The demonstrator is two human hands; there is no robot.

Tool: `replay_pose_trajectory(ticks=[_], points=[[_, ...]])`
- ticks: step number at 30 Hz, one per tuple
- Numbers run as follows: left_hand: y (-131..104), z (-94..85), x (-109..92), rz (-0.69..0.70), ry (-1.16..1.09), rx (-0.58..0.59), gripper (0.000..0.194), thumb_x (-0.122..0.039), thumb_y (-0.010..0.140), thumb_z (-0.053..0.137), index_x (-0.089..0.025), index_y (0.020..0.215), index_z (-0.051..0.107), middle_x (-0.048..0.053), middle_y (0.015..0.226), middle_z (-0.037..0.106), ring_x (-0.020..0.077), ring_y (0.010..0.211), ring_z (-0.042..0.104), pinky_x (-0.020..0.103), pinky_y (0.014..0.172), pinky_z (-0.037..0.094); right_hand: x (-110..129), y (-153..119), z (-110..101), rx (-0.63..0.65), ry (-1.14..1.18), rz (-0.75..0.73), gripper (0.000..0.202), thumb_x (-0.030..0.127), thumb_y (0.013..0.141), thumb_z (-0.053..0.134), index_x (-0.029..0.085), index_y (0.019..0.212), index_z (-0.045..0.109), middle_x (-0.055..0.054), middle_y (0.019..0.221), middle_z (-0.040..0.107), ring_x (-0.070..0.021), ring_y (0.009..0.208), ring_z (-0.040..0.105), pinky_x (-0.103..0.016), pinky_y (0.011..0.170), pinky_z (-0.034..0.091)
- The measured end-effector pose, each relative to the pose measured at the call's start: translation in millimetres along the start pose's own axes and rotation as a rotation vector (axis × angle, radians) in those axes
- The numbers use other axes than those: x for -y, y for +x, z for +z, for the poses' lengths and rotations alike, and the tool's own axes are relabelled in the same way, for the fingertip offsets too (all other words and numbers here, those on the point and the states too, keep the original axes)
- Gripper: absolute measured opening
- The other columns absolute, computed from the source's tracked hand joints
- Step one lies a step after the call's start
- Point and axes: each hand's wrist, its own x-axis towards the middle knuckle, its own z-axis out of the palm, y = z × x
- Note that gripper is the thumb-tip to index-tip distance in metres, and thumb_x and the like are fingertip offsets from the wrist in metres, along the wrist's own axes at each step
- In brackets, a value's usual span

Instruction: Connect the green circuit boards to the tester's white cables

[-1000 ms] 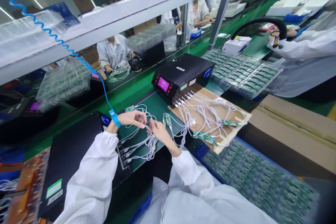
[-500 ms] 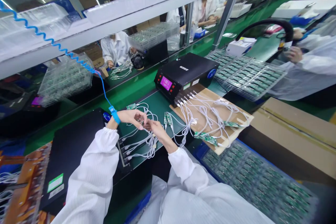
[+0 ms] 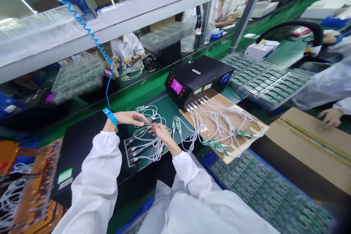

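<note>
My left hand, with a blue wrist strap on it, reaches over the bench with fingers stretched out. Its fingertips nearly meet those of my right hand, whose thumb and fingers are pinched together. What lies in that pinch is too small to make out. Beneath and beside my left hand are a green circuit board and another circuit board, among looped white cables. Two upright-lying boards with cables rest right of my right hand.
A black tester with a lit purple screen stands behind cardboard carrying cables and boards. Clear trays of boards are at right, another tray below. A coiled blue cord hangs at left. A co-worker's hand touches a carton.
My left fingers have straightened from a curled pose, and the hand sits a little further from my right hand. The view has shifted slightly. The co-worker's hand has come down to the carton.
</note>
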Motion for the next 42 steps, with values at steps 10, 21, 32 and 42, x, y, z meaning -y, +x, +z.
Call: replay_pose_trajectory(ticks=[10,21,32,42], points=[[-158.7,130.4,11.2,-0.313,0.264,-0.946,0.067,-0.077,0.081,0.069,-0.023,0.121,0.076,0.013,0.137,0.069,0.0348,0.132,0.06,0.047,0.113,0.049,9.4,2.7,-6.7,0.066,-0.434,0.014,0.029,0.039,0.098,0.059,0.015,0.092,0.075,-0.001,0.065,0.068,-0.0159,0.061,0.065,-0.026,0.062,0.047],[-185.6,221.3,24.0,-0.341,0.25,-1.081,0.059,-0.053,0.079,0.083,-0.02,0.126,0.069,0.017,0.153,0.055,0.0341,0.145,0.05,0.053,0.122,0.039,18.3,-45.4,-27.9,0.252,-0.449,-0.1,0.07,0.067,0.087,0.062,0.014,0.131,0.067,-0.017,0.112,0.077,-0.0247,0.081,0.075,-0.033,0.063,0.053],[-161.0,232.4,42.2,-0.399,0.344,-1.284,0.042,-0.027,0.078,0.085,-0.019,0.117,0.071,0.015,0.142,0.062,0.0339,0.135,0.055,0.052,0.118,0.041,25.8,-116.9,-49.3,0.417,-0.168,-0.127,0.073,0.063,0.084,0.075,0.02,0.14,0.059,-0.018,0.132,0.071,-0.0254,0.089,0.079,-0.038,0.076,0.063],[-163.2,238.1,36.9,-0.31,0.358,-1.314,0.038,-0.024,0.081,0.085,-0.016,0.117,0.074,0.018,0.142,0.066,0.0337,0.14,0.054,0.053,0.12,0.041,33.0,-136.9,-39.6,0.442,-0.169,-0.127,0.06,0.056,0.085,0.076,0.019,0.13,0.063,-0.017,0.124,0.074,-0.0249,0.087,0.079,-0.038,0.073,0.063]])
